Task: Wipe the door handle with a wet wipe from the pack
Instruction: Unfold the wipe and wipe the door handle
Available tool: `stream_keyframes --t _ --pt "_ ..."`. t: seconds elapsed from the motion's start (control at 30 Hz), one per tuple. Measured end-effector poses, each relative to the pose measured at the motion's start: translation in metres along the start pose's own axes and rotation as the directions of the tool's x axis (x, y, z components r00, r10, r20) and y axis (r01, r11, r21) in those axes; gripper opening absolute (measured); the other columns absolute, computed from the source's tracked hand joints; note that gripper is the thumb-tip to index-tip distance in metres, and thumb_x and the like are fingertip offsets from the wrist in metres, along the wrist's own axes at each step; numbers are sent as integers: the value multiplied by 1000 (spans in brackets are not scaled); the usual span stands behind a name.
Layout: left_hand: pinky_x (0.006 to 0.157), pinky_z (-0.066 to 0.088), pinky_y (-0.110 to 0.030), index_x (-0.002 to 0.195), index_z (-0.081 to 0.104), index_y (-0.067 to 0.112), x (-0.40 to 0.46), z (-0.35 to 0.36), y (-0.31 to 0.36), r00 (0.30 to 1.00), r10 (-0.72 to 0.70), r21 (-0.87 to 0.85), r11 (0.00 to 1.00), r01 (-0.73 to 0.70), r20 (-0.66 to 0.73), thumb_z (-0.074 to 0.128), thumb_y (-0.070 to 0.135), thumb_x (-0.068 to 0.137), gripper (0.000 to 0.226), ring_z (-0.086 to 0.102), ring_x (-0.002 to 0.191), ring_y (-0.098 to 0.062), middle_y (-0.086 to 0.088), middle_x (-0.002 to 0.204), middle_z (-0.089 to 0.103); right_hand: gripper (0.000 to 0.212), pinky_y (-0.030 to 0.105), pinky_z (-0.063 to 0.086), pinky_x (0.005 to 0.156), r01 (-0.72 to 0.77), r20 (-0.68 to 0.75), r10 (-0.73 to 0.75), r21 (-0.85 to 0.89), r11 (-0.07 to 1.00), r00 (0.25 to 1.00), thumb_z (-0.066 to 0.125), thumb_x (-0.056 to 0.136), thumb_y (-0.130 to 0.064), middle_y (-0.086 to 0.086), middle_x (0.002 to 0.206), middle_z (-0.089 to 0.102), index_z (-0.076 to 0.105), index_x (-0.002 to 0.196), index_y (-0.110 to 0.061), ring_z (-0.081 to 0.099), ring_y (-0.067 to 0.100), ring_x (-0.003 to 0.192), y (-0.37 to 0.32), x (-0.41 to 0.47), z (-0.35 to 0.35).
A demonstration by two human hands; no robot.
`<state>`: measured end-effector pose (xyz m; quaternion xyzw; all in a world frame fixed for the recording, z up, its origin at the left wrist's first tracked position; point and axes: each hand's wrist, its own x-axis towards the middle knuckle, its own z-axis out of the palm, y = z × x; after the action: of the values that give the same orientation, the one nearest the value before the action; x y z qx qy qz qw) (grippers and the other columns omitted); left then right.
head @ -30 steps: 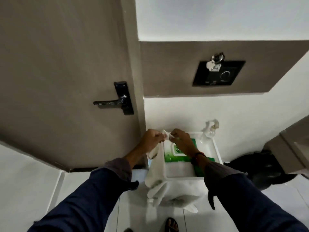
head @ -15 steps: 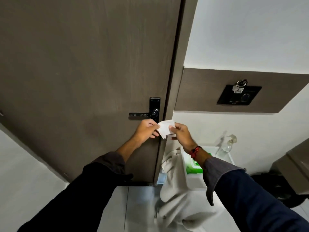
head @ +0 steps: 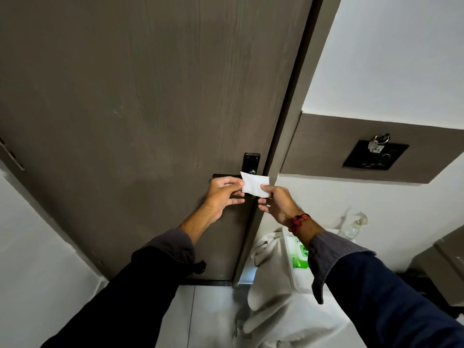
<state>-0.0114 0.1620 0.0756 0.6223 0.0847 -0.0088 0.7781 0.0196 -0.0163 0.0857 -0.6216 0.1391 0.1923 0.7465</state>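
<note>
A folded white wet wipe (head: pixel 254 186) is stretched between both hands just in front of the black door handle (head: pixel 226 175) and its black lock plate (head: pixel 251 162) on the brown door. My left hand (head: pixel 224 193) pinches the wipe's left edge, and my right hand (head: pixel 275 203) pinches its lower right corner. The wipe and my left hand hide most of the lever. The green and white wipe pack (head: pixel 298 252) lies in a white tray (head: pixel 291 280) below my right forearm.
A white towel (head: pixel 266 285) hangs over the tray's left side. A clear pump bottle (head: pixel 355 226) stands at the tray's back. On the brown wall band sits a black panel (head: pixel 374 155) with keys (head: pixel 379 143) hanging from it. The door frame (head: pixel 288 146) runs beside the handle.
Both hands lifted the wipe from the pack up to the door handle. The view swung upward and left, so the tray dropped low in the frame.
</note>
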Motion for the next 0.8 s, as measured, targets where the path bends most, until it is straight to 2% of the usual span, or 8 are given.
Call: stream_keyframes --t 0.17,0.23,0.27,0.33,0.4,0.47,0.63,0.8 --pt "64 63 -34 112 68 -8 2 -3 6 1000 16 13 1000 -16 20 66 8 96 23 66 69 -15 -11 86 70 17 24 59 52 -14 46 22 -164 986 999 60 103 -14 8 88 66 64 116 -3 61 17 65 1 0 12" --pt "60 62 -31 111 69 -5 2 -3 4 1000 15 32 999 -15 7 65 10 97 21 66 68 -14 -9 85 71 26 24 55 60 213 -46 -242 -335 918 969 65 100 -9 10 95 63 59 124 -1 61 17 75 9 2 17" --pt "58 61 -29 111 68 -5 3 -5 3 1000 19 40 999 -19 -5 65 10 97 21 65 68 -13 -9 84 71 26 24 53 67 343 -79 -407 -407 847 910 66 98 -5 11 98 63 60 123 1 61 17 80 11 3 21" --pt "56 60 -27 112 68 -6 5 -4 6 999 24 46 999 -23 -30 64 9 98 21 64 68 -14 -10 84 71 14 27 53 74 501 15 -539 -394 771 842 63 99 2 12 97 66 67 112 6 63 15 82 9 4 24" --pt "57 61 -26 113 68 -7 7 -4 8 998 32 44 999 -30 -52 64 10 97 23 66 68 -15 -15 88 72 13 24 58 68 538 159 -515 -317 782 842 58 101 5 14 91 70 69 106 10 67 13 73 10 4 27" --pt "61 63 -27 114 68 -6 8 -6 7 996 43 44 998 -40 -73 66 14 97 27 69 70 -17 -21 95 73 14 21 60 66 541 212 -498 -303 784 841 60 100 5 18 92 72 69 108 13 70 14 73 12 4 30" --pt "78 64 -38 117 68 -7 6 -1 -3 998 35 17 999 -34 -52 66 17 97 31 73 81 -23 -26 106 73 17 28 63 72 521 180 -489 -258 814 853 61 99 5 29 100 74 70 110 15 72 26 83 20 6 20" --pt "78 65 -30 113 69 -10 4 4 3 996 84 35 996 -83 -27 69 8 94 26 75 85 -23 -30 105 73 17 25 64 71 500 168 -473 -218 838 865 60 100 5 16 93 76 72 110 12 76 16 78 12 9 13"
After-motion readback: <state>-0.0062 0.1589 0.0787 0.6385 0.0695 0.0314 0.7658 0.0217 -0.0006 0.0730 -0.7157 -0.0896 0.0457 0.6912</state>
